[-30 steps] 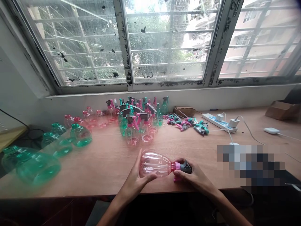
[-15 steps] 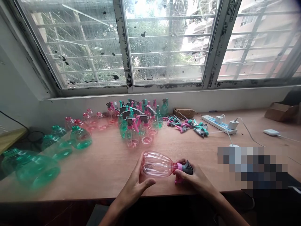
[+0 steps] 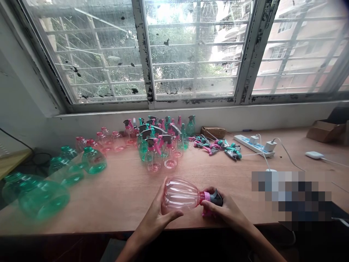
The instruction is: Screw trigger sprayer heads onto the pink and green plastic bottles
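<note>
A clear pink spray bottle (image 3: 181,193) lies sideways just above the near edge of the wooden table (image 3: 122,189). My left hand (image 3: 156,217) wraps round its body from below. My right hand (image 3: 225,211) grips the dark grey and pink trigger head (image 3: 214,198) at the bottle's neck, fingers curled round it. Both hands are closed on the same bottle.
Finished spray bottles (image 3: 159,140) stand grouped at the back centre. Headless pink bottles (image 3: 105,140) and green bottles (image 3: 65,169) lie to the left. Loose trigger heads (image 3: 218,145) are piled right of centre, beside a power strip (image 3: 255,145) with cables. A cardboard box (image 3: 325,131) sits far right.
The bottle has turned slightly in my hands and my left thumb has shifted along its body. Both hands stay in the same spot near the table's edge.
</note>
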Available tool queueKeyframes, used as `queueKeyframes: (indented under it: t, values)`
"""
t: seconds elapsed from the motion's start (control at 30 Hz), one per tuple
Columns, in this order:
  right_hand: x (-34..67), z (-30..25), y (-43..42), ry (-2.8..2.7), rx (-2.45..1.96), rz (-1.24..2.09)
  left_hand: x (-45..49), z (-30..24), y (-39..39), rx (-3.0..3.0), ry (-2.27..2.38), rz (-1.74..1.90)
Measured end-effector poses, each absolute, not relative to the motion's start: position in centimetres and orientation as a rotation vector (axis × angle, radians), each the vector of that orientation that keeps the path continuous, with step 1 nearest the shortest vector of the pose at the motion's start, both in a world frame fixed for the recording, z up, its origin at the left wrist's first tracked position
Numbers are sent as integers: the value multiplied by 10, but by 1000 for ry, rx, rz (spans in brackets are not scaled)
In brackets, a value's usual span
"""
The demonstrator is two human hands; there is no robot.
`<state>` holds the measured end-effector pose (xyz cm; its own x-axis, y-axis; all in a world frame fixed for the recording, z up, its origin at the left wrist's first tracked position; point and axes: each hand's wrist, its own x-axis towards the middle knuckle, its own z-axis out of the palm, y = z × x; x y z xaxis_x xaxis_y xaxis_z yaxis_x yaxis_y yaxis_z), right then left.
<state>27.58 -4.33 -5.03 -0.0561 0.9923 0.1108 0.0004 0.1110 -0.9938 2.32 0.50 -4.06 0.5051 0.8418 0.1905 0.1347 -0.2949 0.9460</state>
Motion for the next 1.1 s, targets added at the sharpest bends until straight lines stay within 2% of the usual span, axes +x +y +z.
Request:
queueKeyframes:
  t: [1.1]
  values:
    - [279, -55, -41, -1181, -1100, 1202, 27, -38, -1, 1905, 923, 960]
